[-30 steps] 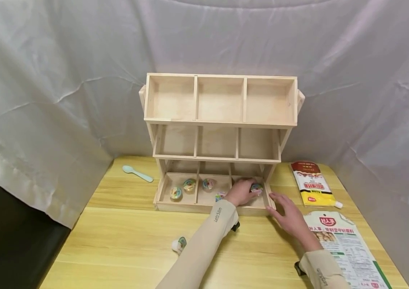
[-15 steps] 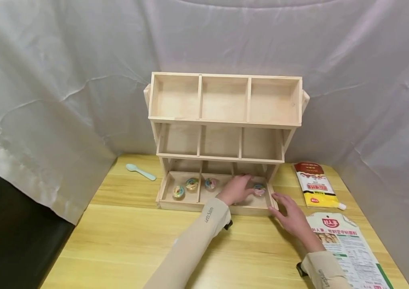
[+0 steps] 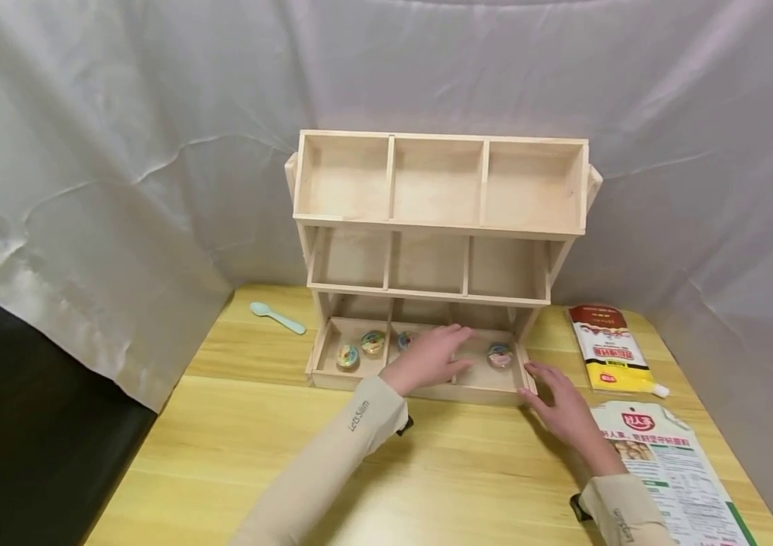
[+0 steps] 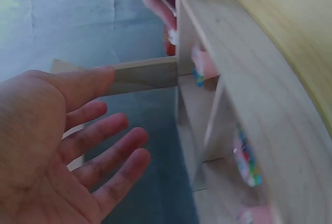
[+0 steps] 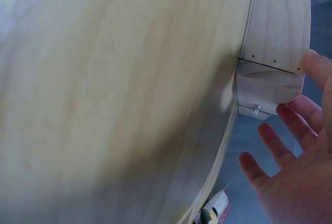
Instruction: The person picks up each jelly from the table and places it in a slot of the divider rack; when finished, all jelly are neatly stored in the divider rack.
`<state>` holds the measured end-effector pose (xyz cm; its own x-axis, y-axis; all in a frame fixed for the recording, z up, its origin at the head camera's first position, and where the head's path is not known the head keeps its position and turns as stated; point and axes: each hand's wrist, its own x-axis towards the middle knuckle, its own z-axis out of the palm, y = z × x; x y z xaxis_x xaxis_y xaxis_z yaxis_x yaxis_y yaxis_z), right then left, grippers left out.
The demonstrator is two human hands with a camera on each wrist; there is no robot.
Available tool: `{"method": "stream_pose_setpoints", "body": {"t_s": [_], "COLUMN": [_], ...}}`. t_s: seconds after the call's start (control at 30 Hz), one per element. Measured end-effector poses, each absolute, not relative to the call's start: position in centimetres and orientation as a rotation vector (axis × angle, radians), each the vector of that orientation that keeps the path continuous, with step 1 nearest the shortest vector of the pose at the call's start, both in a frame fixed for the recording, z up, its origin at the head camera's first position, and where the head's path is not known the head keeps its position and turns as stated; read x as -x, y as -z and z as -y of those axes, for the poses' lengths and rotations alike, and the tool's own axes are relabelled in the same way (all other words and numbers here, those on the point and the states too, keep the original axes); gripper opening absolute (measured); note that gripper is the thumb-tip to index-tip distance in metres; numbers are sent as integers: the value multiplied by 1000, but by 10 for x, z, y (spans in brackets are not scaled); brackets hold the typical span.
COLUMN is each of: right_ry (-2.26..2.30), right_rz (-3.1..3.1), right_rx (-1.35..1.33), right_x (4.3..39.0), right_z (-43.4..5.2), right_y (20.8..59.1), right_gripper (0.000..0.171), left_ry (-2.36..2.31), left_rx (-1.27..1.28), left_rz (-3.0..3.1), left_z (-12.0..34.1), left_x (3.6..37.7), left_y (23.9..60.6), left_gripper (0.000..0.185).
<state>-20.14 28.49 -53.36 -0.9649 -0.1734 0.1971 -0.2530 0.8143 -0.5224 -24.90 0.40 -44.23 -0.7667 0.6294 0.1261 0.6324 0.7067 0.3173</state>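
The whole scene is seen from the head view, facing forward and down from above. The wooden rack (image 3: 437, 258) at mid-frame is shared by all views: its lower tray is seen very close from the left wrist, its right corner from the right wrist.

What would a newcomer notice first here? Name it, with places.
A three-tier wooden rack stands mid-table against the grey cloth. Small colourful cups sit in its bottom tray, where the left hand hovers open; the right hand rests open at the tray's right corner. A yellow pouch lies right of the rack.
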Motion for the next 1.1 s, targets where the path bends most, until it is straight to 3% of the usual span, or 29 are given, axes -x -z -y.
{"method": "stream_pose_setpoints", "body": {"t_s": [0.43,0.77,1.1], "right_ry": [-835,-837,-851], "right_rz": [2863,2869,2857], "right_rx": [-331,-330,-358], "right_x": [202,204,204], "right_z": [-291,-291,-287], "right_y": [534,534,536], "right_gripper": [60,61,60], "left_ry": [600,576,705], "left_rx": [1144,1100,1052], "left_rz": [2752,2713,2824], "left_z": [42,109,164], "left_x": [231,208,164], "left_y": [399,418,459], "left_gripper": [52,49,51]}}
